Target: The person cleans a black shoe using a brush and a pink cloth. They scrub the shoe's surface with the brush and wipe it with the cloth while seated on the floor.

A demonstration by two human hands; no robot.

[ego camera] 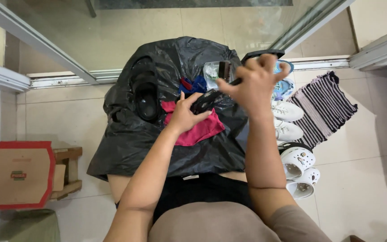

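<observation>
Two bare arms come up from the bottom edge, over a black garment on the lap, and meet above a big black plastic bag (pixel 126 139) spread across the knees.

Left hand (pixel 185 115) sits palm-down near the middle of the bag, fingers curled around the lower end of a dark, glossy object (pixel 206 100), so it's clamped on that. Right under that hand there's a crumpled magenta cloth (pixel 202 131) lying on the bag. Right hand (pixel 255 84) is raised a bit higher, fingers bent and closed on a thin dark stick-like piece at the upper end of the same dark object. Can't tell exactly what the object is, it's partly hidden by both hands.

Further up the bag, toward its far edge, there's a blue cloth (pixel 198 84) and a clear plastic packet (pixel 212 71) just beside it. A black sandal (pixel 146 94) rests on the bag's left part.

On the floor to the right: white clogs (pixel 298 168) nearest, then white sneakers (pixel 285 118), then a striped mat (pixel 323 107) by the door track. Over at the left edge there's a red-edged cardboard box (pixel 16 175) on a low wooden stool (pixel 68 172). Glass sliding door (pixel 157 27) at the far end.
</observation>
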